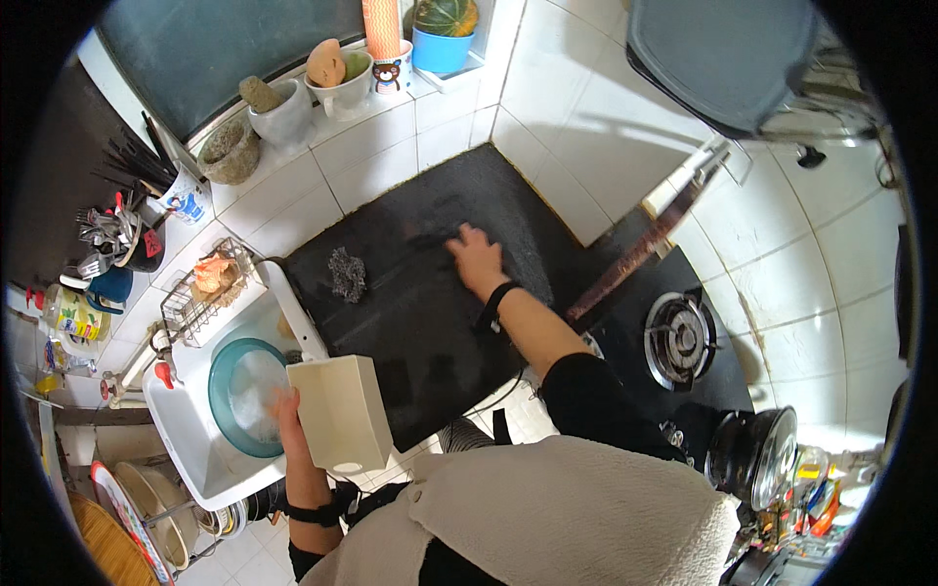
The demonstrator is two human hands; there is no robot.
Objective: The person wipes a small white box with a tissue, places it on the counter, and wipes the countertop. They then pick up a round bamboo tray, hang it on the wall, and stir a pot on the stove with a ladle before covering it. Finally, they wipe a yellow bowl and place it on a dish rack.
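My left hand point(288, 414) grips the left wall of a cream plastic box point(337, 410), tilted so that its inside faces up, beside the sink. Just left of that hand, a teal basin point(220, 410) with foamy water stands in the white sink point(212, 476). My right hand point(480, 260) is over the black countertop point(410, 322), fingers spread and slightly blurred, with nothing seen in it; whether it touches the surface I cannot tell. A dark metal scouring pad point(346, 275) lies on the countertop, between the sink and my right hand.
A gas burner point(680, 340) and a pot point(755, 454) are at the right. A wire rack point(209, 293) sits behind the sink. Along the ledge stand a stone mortar point(229, 154), a white mortar point(282, 121), cups and a blue pot point(442, 50). A rusty-looking strip point(634, 256) crosses beside the stove.
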